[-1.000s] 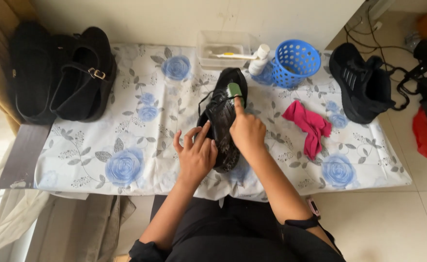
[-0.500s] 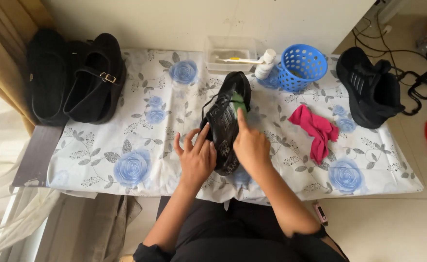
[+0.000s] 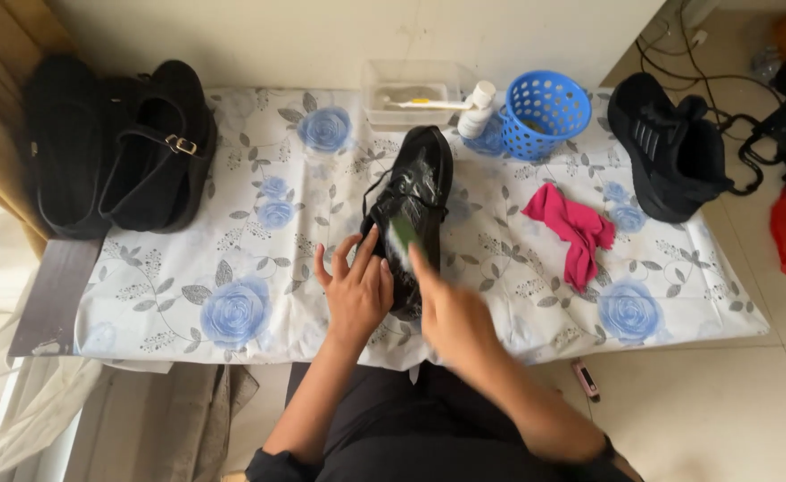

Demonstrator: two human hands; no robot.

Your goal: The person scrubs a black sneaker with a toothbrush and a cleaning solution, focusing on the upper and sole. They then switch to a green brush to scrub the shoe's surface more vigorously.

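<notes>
Head view: left hand (image 3: pixel 355 287), fingers spread, steadies black shoe (image 3: pixel 411 214); right hand (image 3: pixel 451 312) grips green brush (image 3: pixel 402 234). Advise short, firm strokes.

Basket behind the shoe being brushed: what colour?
Blue, with a perforated wall; the basket shows clearly in the head view.

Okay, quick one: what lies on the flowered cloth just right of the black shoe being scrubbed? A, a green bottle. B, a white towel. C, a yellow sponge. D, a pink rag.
D: a crumpled pink rag lies on the flowered cloth to the right of the black shoe, below the blue basket.
</notes>
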